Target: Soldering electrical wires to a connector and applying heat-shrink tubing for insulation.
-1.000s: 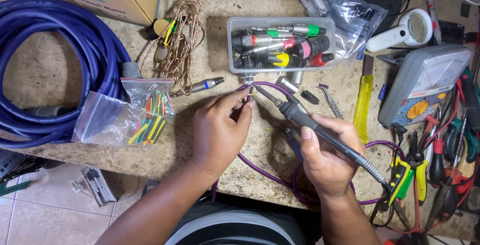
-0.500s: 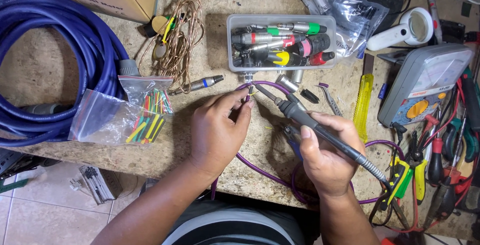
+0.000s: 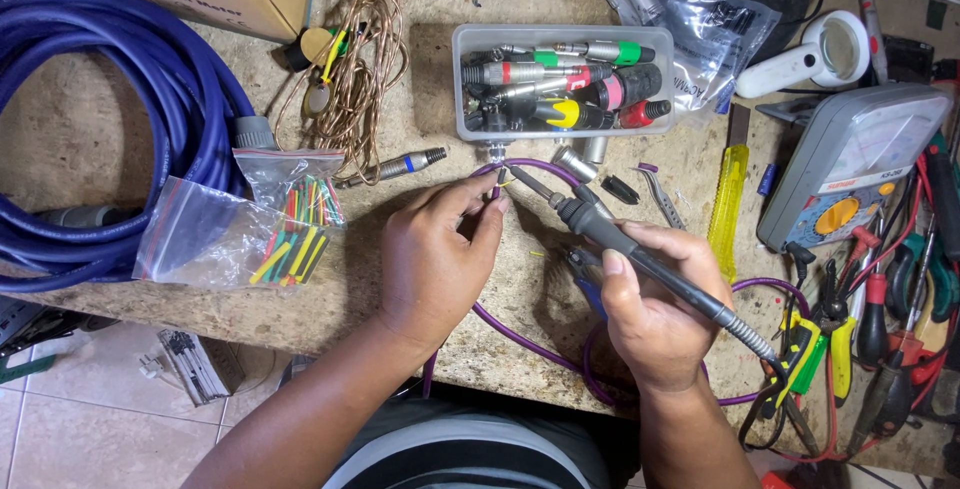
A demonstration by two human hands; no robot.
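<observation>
My left hand (image 3: 435, 254) pinches the end of a thin purple cable (image 3: 520, 339) between thumb and forefinger at the middle of the stone worktop (image 3: 120, 129). My right hand (image 3: 655, 309) grips a black soldering iron (image 3: 640, 254) like a pen. Its metal tip points up-left and sits right at the cable end held by the left fingers. The purple cable runs under both hands and loops toward the worktop's front edge.
A clear box of coloured audio plugs (image 3: 560, 79) stands just behind the hands. A thick blue cable coil (image 3: 110, 119) and bags of coloured tubing (image 3: 250, 229) lie left. A multimeter (image 3: 850, 174), yellow knife (image 3: 728, 209), tweezers (image 3: 662, 194) and pliers crowd the right.
Both hands hold nearly the same pose. The iron's tip stays at the cable end, with only slight shifts of the fingers.
</observation>
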